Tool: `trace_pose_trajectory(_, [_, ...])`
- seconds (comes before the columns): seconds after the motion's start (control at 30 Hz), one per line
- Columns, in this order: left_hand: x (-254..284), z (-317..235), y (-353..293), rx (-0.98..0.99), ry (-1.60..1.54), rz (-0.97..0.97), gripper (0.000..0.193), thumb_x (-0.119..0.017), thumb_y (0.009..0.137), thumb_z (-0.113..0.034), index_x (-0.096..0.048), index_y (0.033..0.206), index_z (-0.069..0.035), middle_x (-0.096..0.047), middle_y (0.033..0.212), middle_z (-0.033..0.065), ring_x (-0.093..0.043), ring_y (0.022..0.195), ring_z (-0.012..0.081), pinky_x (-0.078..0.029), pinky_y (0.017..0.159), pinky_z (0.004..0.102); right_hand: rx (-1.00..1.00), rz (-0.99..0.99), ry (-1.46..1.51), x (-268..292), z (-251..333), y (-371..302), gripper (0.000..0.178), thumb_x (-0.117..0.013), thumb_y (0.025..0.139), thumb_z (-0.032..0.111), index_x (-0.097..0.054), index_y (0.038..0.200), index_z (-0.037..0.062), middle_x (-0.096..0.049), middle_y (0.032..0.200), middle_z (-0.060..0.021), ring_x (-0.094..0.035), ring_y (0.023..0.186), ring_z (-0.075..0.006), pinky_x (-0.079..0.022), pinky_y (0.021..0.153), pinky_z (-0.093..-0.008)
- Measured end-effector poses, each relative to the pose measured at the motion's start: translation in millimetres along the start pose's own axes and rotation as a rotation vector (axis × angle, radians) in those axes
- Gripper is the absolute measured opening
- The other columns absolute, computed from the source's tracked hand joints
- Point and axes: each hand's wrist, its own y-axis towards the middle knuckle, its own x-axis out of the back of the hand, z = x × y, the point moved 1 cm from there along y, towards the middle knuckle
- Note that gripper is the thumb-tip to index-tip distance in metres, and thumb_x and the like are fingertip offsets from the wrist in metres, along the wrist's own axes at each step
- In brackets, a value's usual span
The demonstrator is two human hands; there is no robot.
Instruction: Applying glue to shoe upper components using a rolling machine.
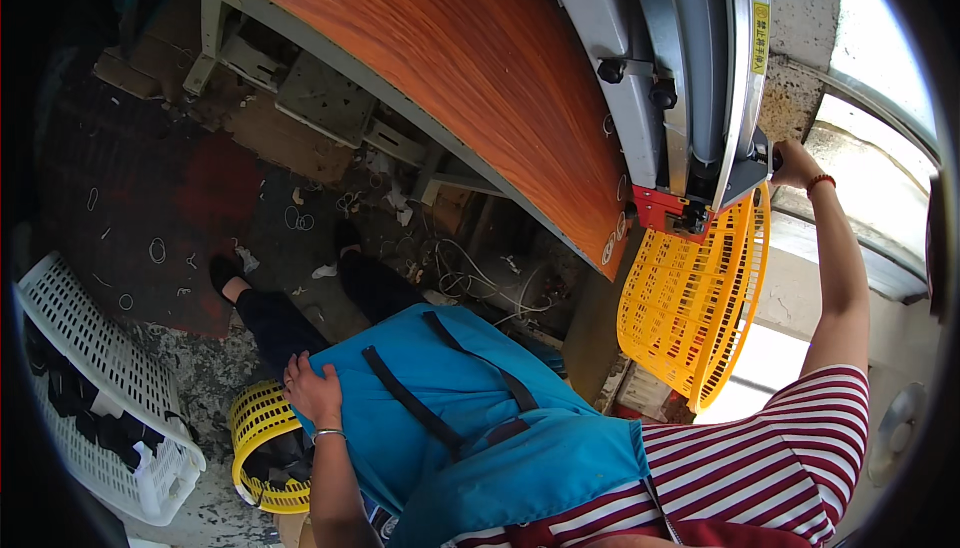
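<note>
My right hand (795, 166) reaches out to the far right and closes on a small black knob (774, 159) at the near end of a long metal machine (690, 58). Its fingers are partly hidden there. The machine has grey rails and a red end piece (668, 210), and it lies along a wood-grain tabletop (450, 48). Just below that end, a yellow perforated basket (680, 308) stands tilted. My left hand (314, 391) rests on the blue apron (400, 378) over my lap, fingers loosely apart and holding nothing.
A yellow basket (262, 406) with dark pieces stands by my left hand. Farther left, a white perforated basket (95, 348) also holds dark items. Loose cords (470, 278) and scraps litter the floor under the table. A bright window (890, 48) is at the right.
</note>
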Motion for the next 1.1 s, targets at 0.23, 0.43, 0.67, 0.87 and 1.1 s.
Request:
trace_pose_trajectory(0.23, [2, 2, 1, -0.026, 0.011, -0.015, 0.049, -0.067, 0.084, -0.027, -0.066, 0.130, -0.011, -0.058, 0.144, 0.0107, -0.050, 0.135, 0.0318, -0.040, 0.105, 0.0515, 0.145, -0.592, -0.338, -42, -22, -1, 0.026, -0.073, 0.081, 0.013, -0.055, 0.098, 0.0057, -0.068, 0.081, -0.0181, -0.068, 0.082, -0.0421, -0.052, 0.070, -0.0522])
trace_pose_trajectory(0.43, [-3, 6, 3, -0.052, 0.004, -0.019, 0.050, -0.067, 0.083, -0.028, -0.066, 0.130, -0.011, -0.059, 0.143, 0.0109, -0.051, 0.135, 0.0317, -0.041, 0.105, 0.0495, 0.148, -0.074, -0.261, -1, -19, 13, 0.048, -0.087, 0.061, 0.014, -0.063, 0.100, 0.0028, -0.070, 0.092, -0.0212, -0.069, 0.087, -0.0410, -0.056, 0.076, -0.0453])
trace_pose_trajectory(0.67, [2, 5, 4, -0.042, -0.005, -0.028, 0.048, -0.067, 0.083, -0.027, -0.067, 0.128, -0.010, -0.059, 0.142, 0.0111, -0.051, 0.133, 0.0318, -0.041, 0.105, 0.0494, 0.135, -0.614, -0.405, -41, -10, 1, 0.033, -0.077, 0.074, 0.008, -0.058, 0.101, 0.0038, -0.069, 0.091, -0.0208, -0.069, 0.088, -0.0408, -0.055, 0.074, -0.0480])
trace_pose_trajectory(0.87, [-4, 7, 4, -0.061, -0.002, -0.034, 0.048, -0.067, 0.083, -0.027, -0.067, 0.128, -0.011, -0.059, 0.142, 0.0109, -0.052, 0.132, 0.0318, -0.041, 0.105, 0.0488, 0.189, -0.146, -0.145, -4, -18, 9, 0.039, -0.086, 0.062, 0.012, -0.065, 0.094, 0.0013, -0.071, 0.091, -0.0219, -0.069, 0.090, -0.0409, -0.056, 0.077, -0.0470])
trace_pose_trajectory(1.1, [-4, 8, 6, -0.054, 0.007, -0.032, 0.047, -0.066, 0.082, -0.027, -0.067, 0.127, -0.011, -0.058, 0.144, 0.0113, -0.053, 0.132, 0.0319, -0.041, 0.104, 0.0497, 0.064, -0.442, -0.361, -33, -1, -3, 0.029, -0.078, 0.073, 0.010, -0.061, 0.095, 0.0034, -0.070, 0.088, -0.0228, -0.069, 0.086, -0.0416, -0.055, 0.073, -0.0491])
